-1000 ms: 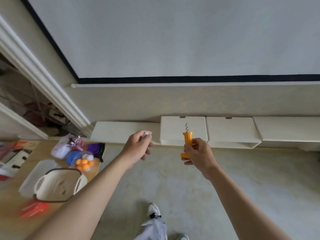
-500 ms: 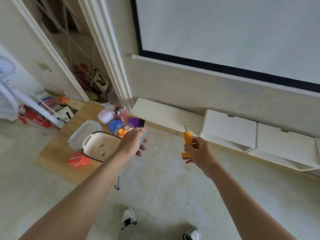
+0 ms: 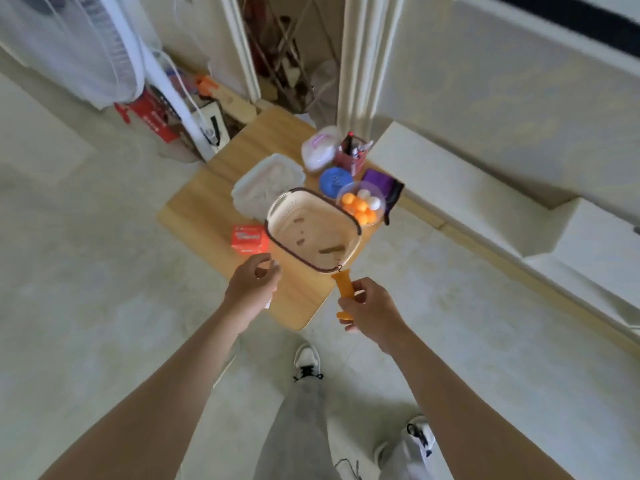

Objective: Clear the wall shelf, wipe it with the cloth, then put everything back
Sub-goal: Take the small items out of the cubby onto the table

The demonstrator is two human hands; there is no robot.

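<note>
My right hand (image 3: 370, 309) grips an orange-handled corkscrew (image 3: 343, 287), its tip pointing up at the near rim of a cream basket (image 3: 313, 230) with a dark rim. My left hand (image 3: 252, 289) pinches a small pale object just left of the basket; what that object is stays unclear. The basket stands on a low wooden table (image 3: 221, 209). The white wall shelves (image 3: 460, 181) run along the wall at the right.
On the table sit an orange box (image 3: 248, 239), a clear lidded tub (image 3: 268, 181), a bowl of orange and white balls (image 3: 362, 204), a blue lid (image 3: 334, 181), a purple cloth (image 3: 381, 180), a pen cup (image 3: 351, 155). A white fan (image 3: 86, 46) stands at left. My shoes (image 3: 306, 362) are below.
My view has swung left and down from the wall shelves to the table. Both hands came over the table's near edge, still holding the corkscrew and the small pale object.
</note>
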